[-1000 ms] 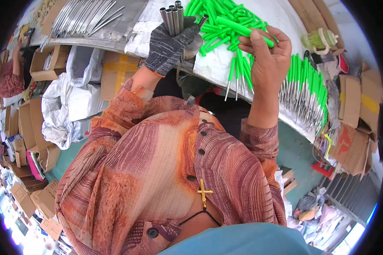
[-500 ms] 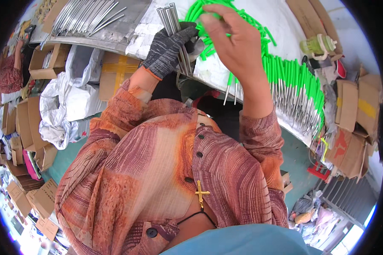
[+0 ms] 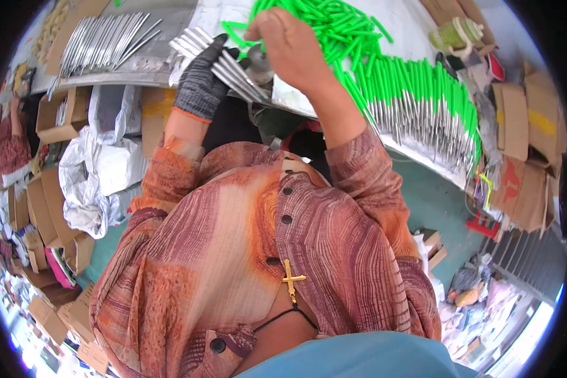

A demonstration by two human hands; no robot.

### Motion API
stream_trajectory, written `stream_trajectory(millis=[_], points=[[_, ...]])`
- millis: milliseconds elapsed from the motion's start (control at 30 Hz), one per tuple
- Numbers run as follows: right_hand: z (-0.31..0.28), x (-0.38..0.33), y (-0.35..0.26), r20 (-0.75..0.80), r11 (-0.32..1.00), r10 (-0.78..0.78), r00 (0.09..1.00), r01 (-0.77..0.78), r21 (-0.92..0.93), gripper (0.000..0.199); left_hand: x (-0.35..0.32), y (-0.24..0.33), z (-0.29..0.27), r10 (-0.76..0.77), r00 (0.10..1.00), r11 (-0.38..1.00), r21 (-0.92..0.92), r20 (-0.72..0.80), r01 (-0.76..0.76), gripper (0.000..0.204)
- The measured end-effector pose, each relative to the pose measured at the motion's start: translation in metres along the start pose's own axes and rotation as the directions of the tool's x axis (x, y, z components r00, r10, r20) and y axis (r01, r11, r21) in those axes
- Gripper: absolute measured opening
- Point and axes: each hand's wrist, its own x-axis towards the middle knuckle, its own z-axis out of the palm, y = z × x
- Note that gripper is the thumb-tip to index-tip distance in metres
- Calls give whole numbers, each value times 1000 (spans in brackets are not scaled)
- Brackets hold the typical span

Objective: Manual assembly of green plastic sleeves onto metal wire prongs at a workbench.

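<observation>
- Several bare metal tubes [image 3: 240, 80] sit in my left hand [image 3: 201, 82], the fingers and thumb of its grey knitted glove [image 3: 195, 96] closed around them. The bundle slants from far left to near right, over the near edge of the desk [image 3: 288, 99].
- My right hand [image 3: 290, 50], ungloved, is to the right of the bundle with its back upward and its fingers bent toward the left. A loose green tube [image 3: 233, 26] is by the fingertips; I cannot tell whether they pinch it or only pass over it.
- Between my two hands sits a rounded grey object [image 3: 260, 60], partly hidden.
- Just beyond my right hand and to its right, a heap of green tubes [image 3: 337, 28] lies in a tangle on the white covering.
- Nearer and farther right runs a row of green-sleeved rods [image 3: 416, 82], side by side, bare metal ends toward the near edge.
- At the far left of the desk lies a batch of metal rods [image 3: 99, 47], a few askew on its right.
- At the far right is a pale green bottle [image 3: 453, 34].
- Below the desk on the left are an open cardboard box [image 3: 51, 131] and a white sack [image 3: 79, 205].
</observation>
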Motion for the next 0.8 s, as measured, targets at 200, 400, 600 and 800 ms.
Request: stream_trajectory(millis=[200, 400, 600, 800], points=[[-20, -1, -8, -136, 951, -147, 980, 102, -291, 26, -3, 7, -1, 128, 989, 990, 57, 80, -132, 26], [-92, -35, 111, -179, 746, 471, 864, -499, -441, 31, -6, 5, 4, 153, 988, 984, 97, -16, -151, 27], [-112, -67, 162, -375, 396, 345, 860, -496, -773, 25, -10, 12, 1, 244, 969, 965, 111, -32, -239, 31], [-143, -54, 196, -356, 221, 392, 848, -463, -859, 27, -12, 7, 16, 398, 917, 915, 72, -19, -396, 32]])
